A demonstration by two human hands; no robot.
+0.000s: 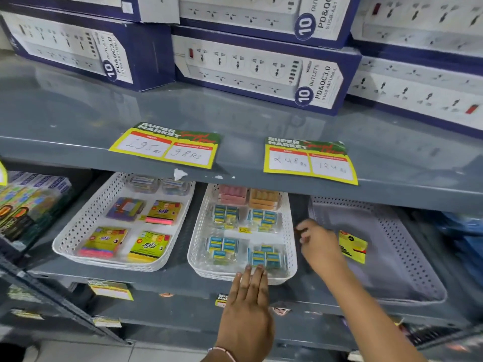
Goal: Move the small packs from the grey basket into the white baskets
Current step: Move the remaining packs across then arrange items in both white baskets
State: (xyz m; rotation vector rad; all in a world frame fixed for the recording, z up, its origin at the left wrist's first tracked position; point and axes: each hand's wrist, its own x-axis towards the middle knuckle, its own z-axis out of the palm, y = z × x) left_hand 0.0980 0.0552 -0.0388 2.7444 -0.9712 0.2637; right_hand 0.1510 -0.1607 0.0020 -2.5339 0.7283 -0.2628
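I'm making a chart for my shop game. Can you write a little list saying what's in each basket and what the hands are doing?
left white basket: colourful sticky-note packs
middle white basket: small blue packs, plus pink and orange ones at the back
grey basket: one yellow pack left
left hand: flat, fingers on the middle basket's front rim, holding nothing
right hand: between the middle and grey baskets, blurred, grip unclear

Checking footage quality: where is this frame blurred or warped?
Head view: right hand and yellow pack in the grey basket smear with motion blur; the shelf edge bows from wide-angle distortion; price tags stay fairly sharp.
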